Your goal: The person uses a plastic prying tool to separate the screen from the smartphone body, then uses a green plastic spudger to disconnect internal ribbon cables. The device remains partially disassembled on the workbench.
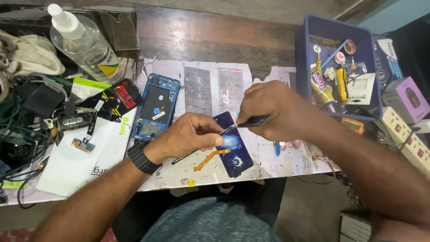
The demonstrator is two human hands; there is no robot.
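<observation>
**A:** Clutter first, at the far left of the bench: a tangle of cables (18,134), a pale cloth (31,56) and a clear spray bottle (85,45) lying tilted toward the table's back edge. What sits just right of those?

**B:** Car key (74,120) on white paper, then a blue phone frame (157,107), stripped and lying open-side up on the printed sheets that cover the wooden table (210,36). Its back is off and its inner parts are exposed, so the teardown looks well along; nothing suggests reassembly yet.

**A:** And the hands?

**B:** The left hand (188,134), black watch (143,157) at the wrist, is curled with its fingertips pinched on something small I cannot make out, just above a dark blue phone panel (235,145) lying flat near the front edge. An orange flex cable (210,159) lies loose beside that panel, touching its left edge. The right hand (273,110) is closed around a dark-handled tool (244,124), its thin tip meeting the left fingertips.

**A:** Farther right?

**B:** A blue plastic bin (304,67) of glue tubes and tape rolls, then a white power strip (405,134). By my reading, fine part work is in hand, and the frame and panel remain apart.
</observation>
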